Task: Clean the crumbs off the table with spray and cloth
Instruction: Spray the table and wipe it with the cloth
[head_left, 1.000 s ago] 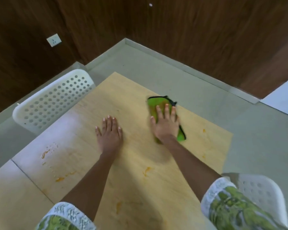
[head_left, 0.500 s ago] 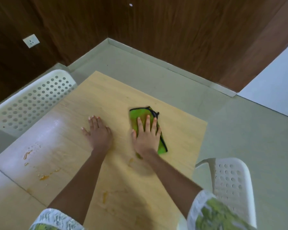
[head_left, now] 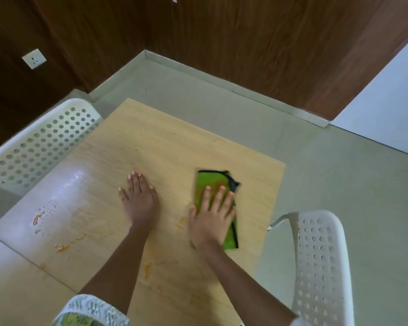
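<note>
Dark wood-panelled walls meet in a corner, with a pale skirting along their foot and a white wall socket on the left one. The floor is grey-green. Two white perforated chairs flank a light wood tabletop, glossy under glare at its left

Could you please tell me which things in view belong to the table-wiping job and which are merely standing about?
Part of the job:
green cloth under the flat right hand
left hand braced on the table
orange smears

Standing about:
white chair at left
white chair at right
wall socket
</note>
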